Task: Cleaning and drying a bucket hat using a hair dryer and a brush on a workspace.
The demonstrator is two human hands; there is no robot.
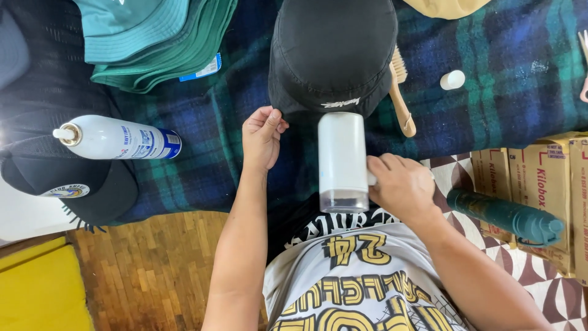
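1. Left hand: thumb and fingers pinched together on the lower left brim of the black bucket hat.
2. Right hand: closed around the side handle of a white cylindrical fabric shaver, whose far end touches the hat's front brim; its clear chamber faces the person.
3. Black bucket hat: lies flat on the blue-green plaid blanket that covers the surface, just ahead of both hands.
4. Wooden brush: lies just right of the hat, partly under its edge.
5. White spray can: lies on its side well to the left, over a black cap.
6. Green hats: stacked at upper left.
7. Small white cap: stands on the blanket, right of the brush.
8. Dark green bottle: lies beside cardboard boxes at right.
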